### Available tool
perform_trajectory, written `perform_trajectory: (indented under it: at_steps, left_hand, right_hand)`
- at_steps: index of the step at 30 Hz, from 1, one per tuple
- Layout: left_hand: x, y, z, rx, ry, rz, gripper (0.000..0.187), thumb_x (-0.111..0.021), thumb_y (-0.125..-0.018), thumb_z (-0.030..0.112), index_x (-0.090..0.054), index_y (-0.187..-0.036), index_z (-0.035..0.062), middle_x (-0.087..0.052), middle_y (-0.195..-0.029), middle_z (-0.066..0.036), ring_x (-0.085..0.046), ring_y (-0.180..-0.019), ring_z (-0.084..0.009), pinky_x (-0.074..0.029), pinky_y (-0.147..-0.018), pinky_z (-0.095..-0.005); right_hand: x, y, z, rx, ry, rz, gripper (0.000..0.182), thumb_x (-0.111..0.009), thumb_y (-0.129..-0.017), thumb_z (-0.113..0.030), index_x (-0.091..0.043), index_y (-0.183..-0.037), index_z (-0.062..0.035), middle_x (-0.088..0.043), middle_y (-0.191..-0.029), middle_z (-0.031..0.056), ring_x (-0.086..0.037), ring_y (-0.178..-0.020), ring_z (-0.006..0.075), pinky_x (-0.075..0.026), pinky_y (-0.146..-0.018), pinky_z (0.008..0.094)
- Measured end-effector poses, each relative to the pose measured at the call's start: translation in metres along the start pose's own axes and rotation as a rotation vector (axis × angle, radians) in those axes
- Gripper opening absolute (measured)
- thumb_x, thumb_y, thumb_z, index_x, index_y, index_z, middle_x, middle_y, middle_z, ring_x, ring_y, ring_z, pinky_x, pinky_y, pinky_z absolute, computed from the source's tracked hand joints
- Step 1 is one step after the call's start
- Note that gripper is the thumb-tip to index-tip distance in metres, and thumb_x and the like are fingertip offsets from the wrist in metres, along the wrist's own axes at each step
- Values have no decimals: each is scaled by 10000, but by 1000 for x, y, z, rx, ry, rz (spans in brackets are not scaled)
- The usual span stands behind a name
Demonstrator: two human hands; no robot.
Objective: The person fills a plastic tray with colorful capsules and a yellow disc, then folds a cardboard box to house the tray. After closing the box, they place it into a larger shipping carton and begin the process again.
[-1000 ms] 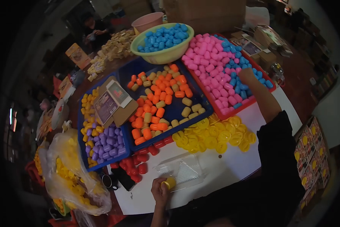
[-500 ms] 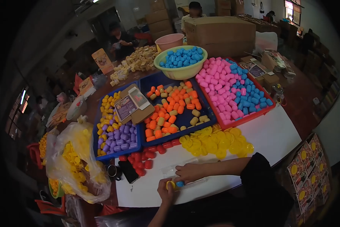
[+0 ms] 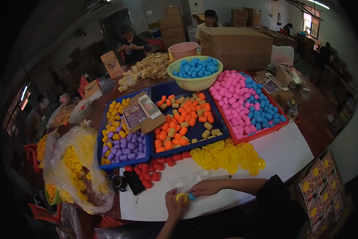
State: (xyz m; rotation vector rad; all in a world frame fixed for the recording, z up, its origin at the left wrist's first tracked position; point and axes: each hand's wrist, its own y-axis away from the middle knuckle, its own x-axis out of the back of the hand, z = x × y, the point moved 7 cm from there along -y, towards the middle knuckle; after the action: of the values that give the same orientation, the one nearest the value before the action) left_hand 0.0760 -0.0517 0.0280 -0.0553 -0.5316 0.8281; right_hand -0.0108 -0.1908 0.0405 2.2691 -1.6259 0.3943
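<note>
My left hand point(image 3: 173, 204) is closed around a small round yellow piece point(image 3: 181, 197), which shows between thumb and fingers. Right beside it, the fingers of my right hand point(image 3: 206, 187) are closed on a small blue capsule point(image 3: 191, 196). A clear plastic bag point(image 3: 189, 180) lies flat on the white sheet point(image 3: 147, 207) just behind and under my hands. Beyond the right forearm spreads a heap of yellow discs point(image 3: 231, 157). Red capsules point(image 3: 149, 171) lie loose to the left, next to a black phone point(image 3: 134, 182).
Blue trays point(image 3: 183, 149) hold orange, tan, purple and yellow capsules; a flattened box point(image 3: 143, 113) rests across them. Pink and blue capsules fill a red tray point(image 3: 262, 134). Behind stands a bowl point(image 3: 195, 83) of blue capsules. Left are a mug point(image 3: 118, 182) and a bag of yellow pieces point(image 3: 77, 171). People sit farther back.
My right hand has shifted slightly right and down, its fingers now at the blue capsule. The left hand keeps the yellow piece beside it. The whole view has tilted a little.
</note>
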Motion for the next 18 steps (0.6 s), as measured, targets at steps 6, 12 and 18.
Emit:
perform_trajectory:
  at_steps: [6, 12, 18]
  left_hand:
    - [242, -123, 177, -638, 1042, 433, 731, -472, -842, 531, -182, -1405, 165, -117, -1457, -213, -161, -1339, -368, -189, -1071, -505]
    - [289, -236, 59, -257, 1002, 118, 317, -443, -900, 247, -496, -1178, 104, -538, -1142, -178, -539, -975, -217, -433, -839, -362]
    - [176, -274, -78, 121, -203, 147, 546, -639, -759, 205, -422, -1243, 75, -525, -1102, -167, -551, -974, -275, -441, -855, -385]
  right_hand:
    - [10, -3, -18, -169, 156, -159, 456, -390, -937, -358, -478, -1217, -9, -527, -1161, 213, -490, -1062, 359, -377, -914, 384]
    - [23, 17, -28, -135, 301, -64, 443, -438, -921, -312, -432, -1272, -42, -493, -1231, 182, -457, -1127, 328, -329, -990, 387]
    - [65, 45, -53, -181, 181, 34, 447, -527, -885, -320, -459, -1254, -76, -517, -1192, 154, -480, -1101, 300, -378, -940, 368]
